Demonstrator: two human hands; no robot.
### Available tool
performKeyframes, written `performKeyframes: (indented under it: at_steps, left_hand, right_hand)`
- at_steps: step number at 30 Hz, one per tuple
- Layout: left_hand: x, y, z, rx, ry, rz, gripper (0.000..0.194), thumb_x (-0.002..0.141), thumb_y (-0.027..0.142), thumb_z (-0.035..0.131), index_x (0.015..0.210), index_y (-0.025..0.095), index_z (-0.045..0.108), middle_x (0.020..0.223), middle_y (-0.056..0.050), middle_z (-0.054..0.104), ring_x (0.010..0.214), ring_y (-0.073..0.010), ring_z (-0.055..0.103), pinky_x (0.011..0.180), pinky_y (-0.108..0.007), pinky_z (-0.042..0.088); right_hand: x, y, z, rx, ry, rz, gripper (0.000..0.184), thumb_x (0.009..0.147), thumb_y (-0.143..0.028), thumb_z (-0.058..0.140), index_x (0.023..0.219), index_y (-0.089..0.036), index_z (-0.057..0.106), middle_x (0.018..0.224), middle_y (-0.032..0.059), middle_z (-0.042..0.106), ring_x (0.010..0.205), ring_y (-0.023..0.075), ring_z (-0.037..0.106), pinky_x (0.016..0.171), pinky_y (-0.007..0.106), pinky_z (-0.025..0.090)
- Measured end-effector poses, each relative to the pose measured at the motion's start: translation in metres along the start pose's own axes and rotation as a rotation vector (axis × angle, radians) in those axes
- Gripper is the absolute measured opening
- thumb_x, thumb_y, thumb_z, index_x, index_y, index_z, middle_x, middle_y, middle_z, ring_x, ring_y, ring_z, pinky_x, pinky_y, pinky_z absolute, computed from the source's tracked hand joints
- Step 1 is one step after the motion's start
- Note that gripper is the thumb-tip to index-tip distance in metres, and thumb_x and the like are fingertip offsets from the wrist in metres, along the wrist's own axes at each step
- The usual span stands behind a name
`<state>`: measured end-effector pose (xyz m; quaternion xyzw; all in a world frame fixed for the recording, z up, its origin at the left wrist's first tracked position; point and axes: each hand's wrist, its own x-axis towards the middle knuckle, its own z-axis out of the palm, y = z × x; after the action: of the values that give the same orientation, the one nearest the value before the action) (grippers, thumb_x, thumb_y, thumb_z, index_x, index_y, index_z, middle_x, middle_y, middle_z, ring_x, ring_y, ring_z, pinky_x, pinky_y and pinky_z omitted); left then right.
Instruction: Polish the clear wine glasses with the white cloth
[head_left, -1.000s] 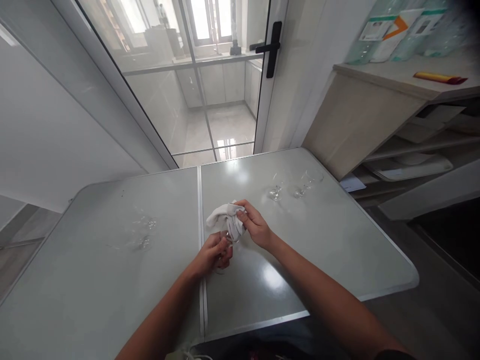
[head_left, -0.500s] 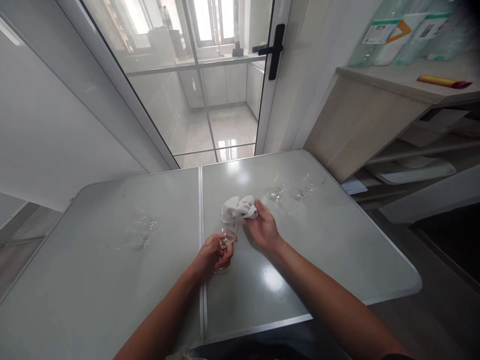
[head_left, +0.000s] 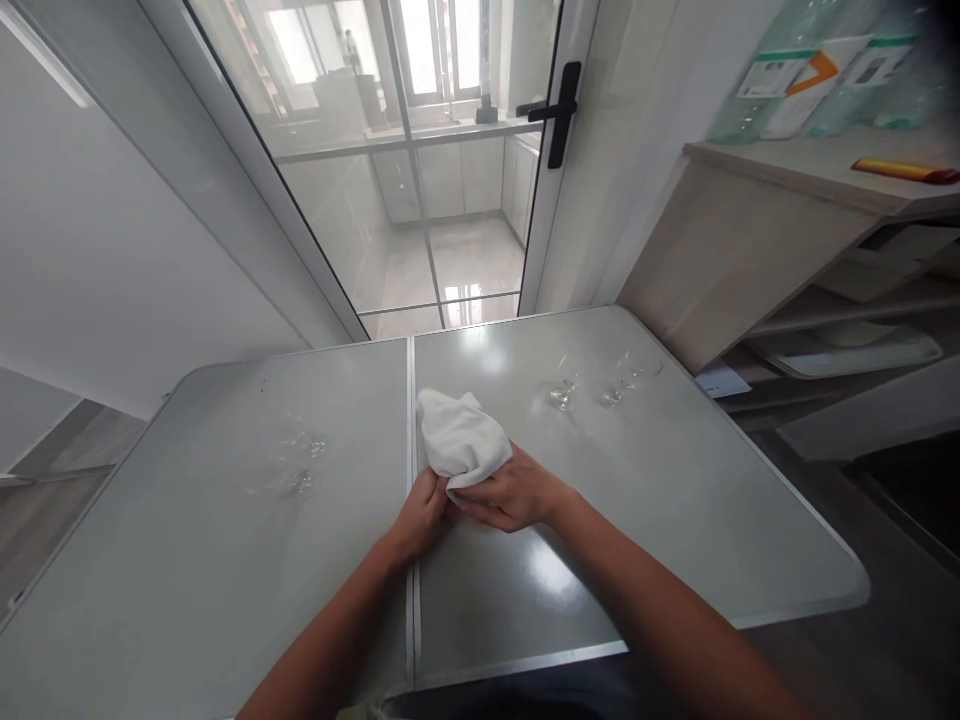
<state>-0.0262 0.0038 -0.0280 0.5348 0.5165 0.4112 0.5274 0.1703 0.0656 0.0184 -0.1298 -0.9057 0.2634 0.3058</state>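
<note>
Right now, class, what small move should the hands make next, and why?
Probably a gentle twist of the white cloth by the right hand: that hand grips it, while the left hand, whose hold is hidden, sits close at its lower edge, perhaps as support.

left hand (head_left: 421, 512): bare | right hand (head_left: 521, 490): bare | forearms (head_left: 637, 570): uncovered | lap: dark clothing (head_left: 517, 700)

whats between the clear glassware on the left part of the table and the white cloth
In the head view, grey tabletop and then a pale seam strip lie between the clear glassware and the white cloth.
</note>
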Motion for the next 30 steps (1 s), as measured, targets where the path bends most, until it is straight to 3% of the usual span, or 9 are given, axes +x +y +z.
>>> performKeyframes:
  at_steps: [3, 7, 11, 14, 18, 20, 24, 27, 30]
  left_hand:
    - [0.0, 0.004, -0.004, 0.272, -0.058, 0.182, 0.036, 0.092, 0.05, 0.059, 0.073, 0.02, 0.065, 0.069, -0.007, 0.064, 0.064, -0.0202, 0.054, 0.063, -0.03, 0.04]
    - [-0.005, 0.006, -0.005, 0.389, -0.018, 0.246, 0.029, 0.087, 0.044, 0.067, 0.069, 0.021, 0.064, 0.065, -0.006, 0.061, 0.06, -0.0194, 0.049, 0.062, -0.029, 0.034]
    - [-0.008, 0.006, -0.005, 0.238, -0.056, 0.277, 0.045, 0.085, 0.061, 0.066, 0.069, 0.018, 0.063, 0.058, -0.003, 0.055, 0.054, -0.0159, 0.045, 0.058, -0.028, 0.032]
    - [-0.006, 0.006, -0.003, -0.014, -0.063, 0.234, 0.06, 0.09, 0.072, 0.052, 0.096, 0.015, 0.067, 0.056, -0.001, 0.055, 0.05, -0.0141, 0.046, 0.054, -0.027, 0.035]
    - [0.003, 0.008, 0.006, -0.441, 0.063, 0.072, 0.068, 0.093, 0.076, 0.038, 0.115, 0.016, 0.059, 0.051, 0.007, 0.043, 0.04, -0.0119, 0.043, 0.045, -0.024, 0.035]
    - [0.007, 0.007, 0.008, -0.518, 0.11, -0.002, 0.065, 0.093, 0.076, 0.038, 0.103, 0.016, 0.06, 0.05, 0.008, 0.041, 0.039, -0.0114, 0.043, 0.044, -0.024, 0.038]
    - [0.006, 0.001, 0.008, -0.271, 0.158, -0.038, 0.059, 0.095, 0.071, 0.042, 0.068, 0.019, 0.051, 0.046, 0.004, 0.045, 0.041, -0.012, 0.047, 0.045, -0.024, 0.039]
    - [0.002, -0.003, 0.005, 0.034, 0.131, 0.003, 0.043, 0.094, 0.054, 0.051, 0.068, 0.02, 0.052, 0.046, 0.003, 0.052, 0.042, -0.013, 0.049, 0.046, -0.024, 0.038]
    - [0.0, 0.0, 0.002, 0.265, 0.072, 0.076, 0.028, 0.091, 0.039, 0.052, 0.07, 0.02, 0.054, 0.048, 0.002, 0.055, 0.045, -0.0148, 0.05, 0.049, -0.026, 0.037]
  right_hand:
    - [-0.002, -0.002, 0.001, 0.059, 0.061, 0.065, 0.015, 0.09, -0.027, 0.062, 0.097, -0.028, 0.075, 0.086, 0.0062, 0.071, 0.08, 0.0235, 0.059, 0.089, 0.042, 0.045]
    - [0.0, -0.003, -0.002, 0.464, 0.237, 0.258, 0.02, 0.092, -0.032, 0.061, 0.108, -0.025, 0.07, 0.094, 0.0059, 0.067, 0.087, 0.0225, 0.059, 0.086, 0.036, 0.045]
    - [0.002, 0.001, 0.001, 1.078, 0.367, 0.495, 0.037, 0.095, -0.042, 0.059, 0.124, -0.022, 0.068, 0.102, 0.0059, 0.065, 0.084, 0.0191, 0.059, 0.077, 0.031, 0.047]
    - [0.003, 0.005, 0.016, 1.363, 0.447, 0.554, 0.04, 0.092, -0.041, 0.065, 0.128, -0.023, 0.067, 0.1, 0.0054, 0.068, 0.082, 0.0175, 0.061, 0.076, 0.03, 0.05]
    - [0.0, 0.007, 0.039, 1.05, 0.641, 0.486, 0.045, 0.093, -0.035, 0.068, 0.137, -0.03, 0.06, 0.12, 0.0051, 0.068, 0.101, 0.0195, 0.065, 0.088, 0.032, 0.052]
    - [-0.002, 0.008, 0.047, 0.78, 0.574, 0.383, 0.043, 0.098, -0.031, 0.06, 0.141, -0.03, 0.057, 0.117, 0.0048, 0.07, 0.102, 0.0189, 0.066, 0.091, 0.032, 0.053]
    - [-0.005, 0.011, 0.049, 0.383, 0.282, 0.139, 0.042, 0.104, -0.025, 0.046, 0.144, -0.031, 0.055, 0.096, 0.0038, 0.074, 0.086, 0.018, 0.068, 0.089, 0.037, 0.057]
    - [-0.005, 0.014, 0.039, 0.013, 0.285, 0.06, 0.033, 0.098, -0.027, 0.058, 0.128, -0.03, 0.07, 0.106, 0.007, 0.074, 0.102, 0.0239, 0.065, 0.104, 0.049, 0.049]
    - [-0.003, 0.011, 0.029, -0.063, 0.305, 0.068, 0.028, 0.091, -0.032, 0.069, 0.118, -0.027, 0.075, 0.102, 0.0078, 0.075, 0.103, 0.0267, 0.064, 0.102, 0.049, 0.05]
